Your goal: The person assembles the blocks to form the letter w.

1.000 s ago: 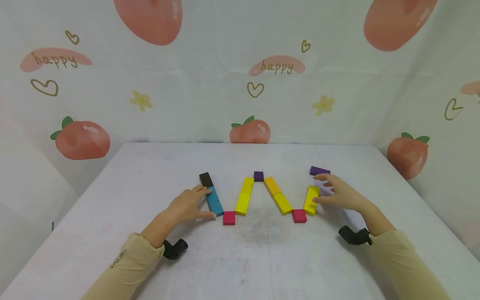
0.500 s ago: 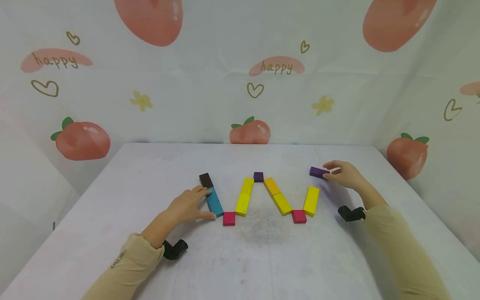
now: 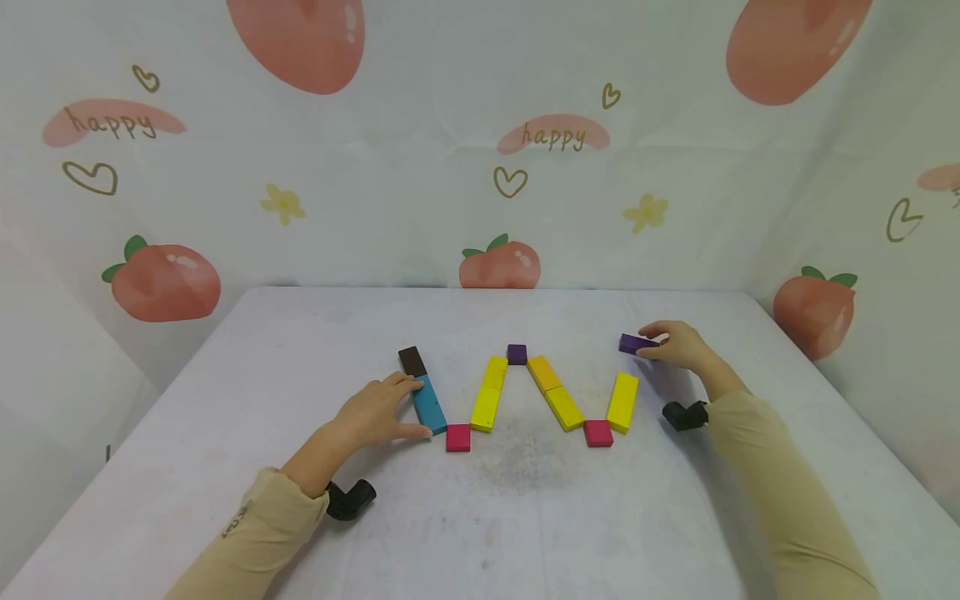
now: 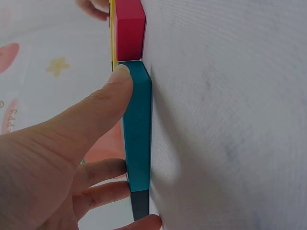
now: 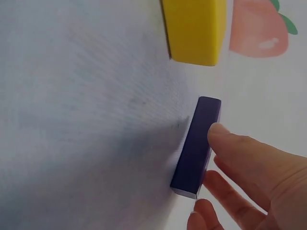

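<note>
My left hand (image 3: 377,412) rests its thumb and fingertips on a blue block (image 3: 430,406), which shows teal in the left wrist view. The fingers there are fairly straight and spread along the block. A dark brown block (image 3: 412,361) touches its far end, and a red block (image 3: 458,437) stands at its near end. At the right, my right hand (image 3: 678,346) pinches a purple block (image 3: 632,342), thumb on the near side and fingers on the far side. That block's right end is partly hidden by the hand. A yellow block (image 3: 622,402) lies just nearer, apart from the purple one.
A zigzag of blocks continues between the hands: yellow blocks (image 3: 490,393), a small dark purple block (image 3: 517,354), an orange block (image 3: 544,372), another yellow block (image 3: 565,408) and a second red block (image 3: 598,433). A printed cloth (image 3: 420,208) hangs behind the white table (image 3: 480,533).
My right hand has moved from beside the right yellow block, away and up the table, then leftward round the purple block. The left hand and the blocks stay in place.
</note>
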`<action>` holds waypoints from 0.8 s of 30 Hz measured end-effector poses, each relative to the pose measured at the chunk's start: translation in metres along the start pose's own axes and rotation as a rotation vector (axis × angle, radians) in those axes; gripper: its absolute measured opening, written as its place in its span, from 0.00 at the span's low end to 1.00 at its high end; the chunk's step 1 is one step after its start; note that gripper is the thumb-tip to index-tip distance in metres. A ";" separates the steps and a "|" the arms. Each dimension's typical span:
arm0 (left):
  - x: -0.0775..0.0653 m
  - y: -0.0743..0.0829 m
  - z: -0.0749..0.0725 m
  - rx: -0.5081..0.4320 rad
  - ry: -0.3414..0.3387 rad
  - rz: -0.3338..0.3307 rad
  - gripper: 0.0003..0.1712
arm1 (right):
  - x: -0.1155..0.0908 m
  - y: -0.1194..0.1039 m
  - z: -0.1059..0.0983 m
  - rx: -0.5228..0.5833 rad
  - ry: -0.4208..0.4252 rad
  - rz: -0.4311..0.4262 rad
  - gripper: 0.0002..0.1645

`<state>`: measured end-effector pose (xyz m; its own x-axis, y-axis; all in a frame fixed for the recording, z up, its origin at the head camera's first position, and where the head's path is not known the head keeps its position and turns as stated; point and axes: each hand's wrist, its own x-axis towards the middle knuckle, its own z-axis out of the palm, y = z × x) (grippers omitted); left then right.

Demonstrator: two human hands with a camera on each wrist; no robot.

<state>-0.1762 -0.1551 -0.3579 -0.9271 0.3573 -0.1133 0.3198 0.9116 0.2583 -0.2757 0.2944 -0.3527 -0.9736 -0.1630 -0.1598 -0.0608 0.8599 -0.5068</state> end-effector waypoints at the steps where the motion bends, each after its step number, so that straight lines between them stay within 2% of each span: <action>1: 0.000 0.000 0.000 0.000 0.000 0.000 0.45 | 0.001 0.000 0.000 0.000 -0.004 0.005 0.29; 12: -0.001 0.001 -0.001 0.008 0.003 0.006 0.45 | 0.008 -0.001 0.003 -0.025 -0.028 0.050 0.27; 24: -0.001 0.001 -0.001 0.002 0.002 0.017 0.45 | 0.005 -0.009 0.001 -0.044 -0.009 0.049 0.28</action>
<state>-0.1754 -0.1548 -0.3565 -0.9218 0.3726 -0.1072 0.3361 0.9058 0.2579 -0.2796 0.2859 -0.3495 -0.9737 -0.1242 -0.1912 -0.0229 0.8875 -0.4602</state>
